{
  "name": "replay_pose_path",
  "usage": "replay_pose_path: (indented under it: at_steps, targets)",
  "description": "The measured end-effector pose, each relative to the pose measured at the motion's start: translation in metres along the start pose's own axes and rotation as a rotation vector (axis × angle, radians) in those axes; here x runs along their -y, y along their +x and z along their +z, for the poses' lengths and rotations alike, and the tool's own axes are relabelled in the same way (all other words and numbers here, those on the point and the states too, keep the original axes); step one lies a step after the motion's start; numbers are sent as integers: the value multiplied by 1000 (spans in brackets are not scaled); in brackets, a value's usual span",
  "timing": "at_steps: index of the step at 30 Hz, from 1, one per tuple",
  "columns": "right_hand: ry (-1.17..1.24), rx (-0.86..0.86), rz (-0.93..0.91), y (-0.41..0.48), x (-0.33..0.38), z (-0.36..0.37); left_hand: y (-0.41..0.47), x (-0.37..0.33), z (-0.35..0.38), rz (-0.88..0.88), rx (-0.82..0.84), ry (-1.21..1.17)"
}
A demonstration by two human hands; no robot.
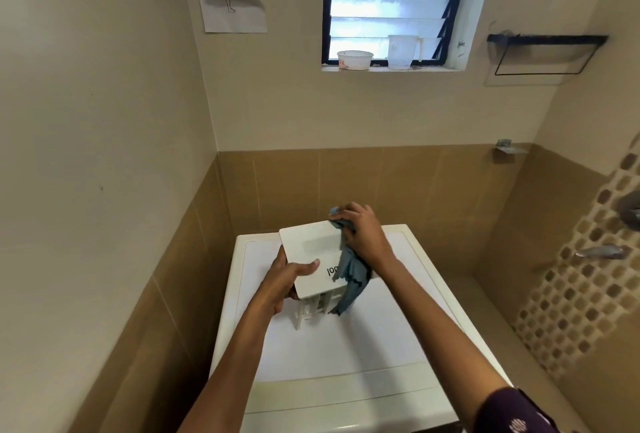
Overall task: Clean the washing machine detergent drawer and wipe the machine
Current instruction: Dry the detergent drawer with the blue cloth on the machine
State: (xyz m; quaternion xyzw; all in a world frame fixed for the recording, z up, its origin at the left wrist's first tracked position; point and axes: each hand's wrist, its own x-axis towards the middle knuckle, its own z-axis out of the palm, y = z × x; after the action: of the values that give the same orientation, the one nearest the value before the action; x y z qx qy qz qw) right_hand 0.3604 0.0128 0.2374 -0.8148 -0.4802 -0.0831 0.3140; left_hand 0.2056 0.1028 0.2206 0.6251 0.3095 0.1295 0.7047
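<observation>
We held the white detergent drawer (311,259) up over the white washing machine (346,346), its flat front panel facing us. Our left hand (287,280) closed its grip on the drawer's left edge, thumb across the panel. Our right hand (360,228) pinched a blue-grey cloth (349,276) against the drawer's far right corner; the cloth hung down, hiding part of the printed lettering. The drawer's compartments below showed only partly, their contents unclear.

drawer (310,259) label: blurred patch | cloth (348,273) hides panel's right edge | compartments mostly hidden
</observation>
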Motion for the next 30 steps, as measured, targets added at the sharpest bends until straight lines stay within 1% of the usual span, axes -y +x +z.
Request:
replay_pose_path:
  at_steps: [3, 9, 14, 19, 22, 24, 27, 28, 29, 30]
  targets:
    - [-55, -31, 101, 1, -20, -8, 0, 0, 8, 22, -42, -38]
    - [8, -192, 316, -2, -22, -3, -3, 2, 12, 73, -139, -123]
    - [5, -223, 343, -25, -18, 3, 3, 6, 16, 130, -367, -102]
    - [30, -246, 399, -46, -26, 3, 13, -1, 14, 98, -406, -81]
    - [36, -245, 400, -59, -37, 2, 18, -4, 12, 83, -397, -88]
    - [58, -278, 417, -64, -44, -3, 18, -5, 12, 74, -385, -92]
    - [133, -477, 426, -60, -39, -21, 18, -3, 11, 85, -370, -93]
    - [182, -524, 376, -54, -32, -28, 17, -3, 11, 93, -369, -98]
    - [238, -536, 290, -48, -22, -34, 16, -4, 12, 101, -372, -95]
    - [288, -511, 180, -41, -12, -38, 16, -4, 12, 107, -384, -82]
